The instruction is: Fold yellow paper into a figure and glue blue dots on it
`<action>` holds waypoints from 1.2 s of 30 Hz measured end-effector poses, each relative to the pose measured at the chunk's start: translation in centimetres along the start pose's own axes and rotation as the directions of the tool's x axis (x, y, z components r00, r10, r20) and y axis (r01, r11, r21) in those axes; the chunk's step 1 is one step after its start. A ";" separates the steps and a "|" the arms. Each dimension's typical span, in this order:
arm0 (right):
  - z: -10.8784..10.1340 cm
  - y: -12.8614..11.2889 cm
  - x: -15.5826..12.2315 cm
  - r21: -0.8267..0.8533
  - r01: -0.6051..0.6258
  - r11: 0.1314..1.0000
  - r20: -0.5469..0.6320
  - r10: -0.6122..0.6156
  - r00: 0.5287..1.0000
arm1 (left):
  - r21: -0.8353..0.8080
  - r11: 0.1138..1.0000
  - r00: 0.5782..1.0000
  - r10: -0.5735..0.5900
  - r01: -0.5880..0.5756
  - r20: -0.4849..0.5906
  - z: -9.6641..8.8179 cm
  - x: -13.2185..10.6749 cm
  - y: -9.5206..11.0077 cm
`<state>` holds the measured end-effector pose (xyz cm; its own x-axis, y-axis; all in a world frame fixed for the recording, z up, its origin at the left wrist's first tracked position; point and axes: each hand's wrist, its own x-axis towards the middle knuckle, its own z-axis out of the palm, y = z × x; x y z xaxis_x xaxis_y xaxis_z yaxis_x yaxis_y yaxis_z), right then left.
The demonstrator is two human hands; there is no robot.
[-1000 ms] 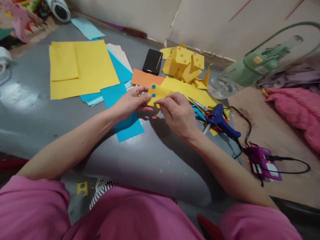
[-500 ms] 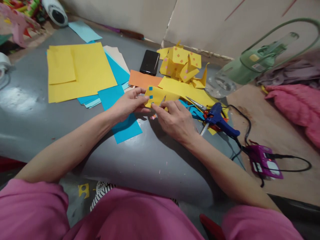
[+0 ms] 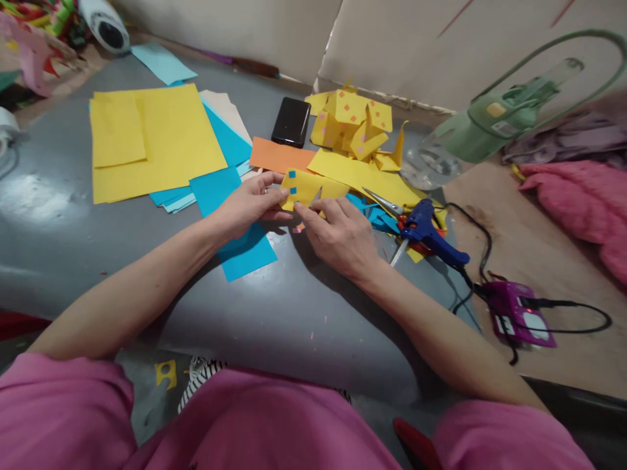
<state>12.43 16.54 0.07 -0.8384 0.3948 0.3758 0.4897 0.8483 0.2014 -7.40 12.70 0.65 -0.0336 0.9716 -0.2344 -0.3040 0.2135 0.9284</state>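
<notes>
My left hand [image 3: 259, 202] pinches the left end of a yellow paper piece [image 3: 308, 186], thumb on top and fingers beneath. Two small blue squares [image 3: 292, 190] show in a column along that end, and a third is partly covered by a fingertip. My right hand [image 3: 340, 228] is curled over the lower right of the piece, its index finger pressing at the lower edge. A notch or fold shows near its knuckles; I cannot tell which. Below the hands, a blue paper sheet [image 3: 249, 258] lies on the grey table [image 3: 274, 320].
Yellow sheets [image 3: 166, 143] lie at left, an orange strip [image 3: 279, 153] and black phone-like object [image 3: 290, 122] behind the hands. Spotted yellow paper shapes [image 3: 353, 117] stand farther back. Scissors [image 3: 385, 201], a blue glue gun [image 3: 428, 232] with cord, a purple power strip [image 3: 522, 313] and green-topped bottle [image 3: 504, 121] are at right.
Both hands keep their places on the yellow paper piece, with the right index finger still at its lower edge. The whole view has shifted slightly.
</notes>
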 end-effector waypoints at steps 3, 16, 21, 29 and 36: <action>0.2 -0.1 -0.1 -0.014 0.011 1.000 -0.021 -0.011 1.000 | -0.003 1.000 1.000 0.000 0.000 0.001 -0.1 0.0 -0.1; -3.0 3.7 -1.7 0.356 -0.134 0.925 -0.136 0.193 0.972 | 0.117 0.992 0.998 0.043 -0.037 -0.046 -1.0 0.7 0.3; -3.4 5.4 -4.8 0.230 -0.208 0.950 -0.230 0.261 0.937 | 0.453 0.877 0.967 0.230 -0.159 -0.107 -2.3 1.2 0.7; -3.6 6.7 -6.0 0.209 -0.254 0.944 -0.381 0.318 0.868 | 0.434 0.899 0.979 0.141 -0.063 -0.149 -3.5 2.0 1.3; -2.7 5.9 -5.4 0.228 -0.210 0.951 -0.354 0.282 0.892 | 0.507 0.859 0.992 0.114 -0.068 -0.062 -2.4 0.5 2.5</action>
<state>20.50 18.50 1.65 -0.5254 0.4663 0.7117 0.5873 0.8040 -0.0933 -10.45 13.49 2.20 -0.1270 0.9814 -0.1440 0.2235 0.1697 0.9598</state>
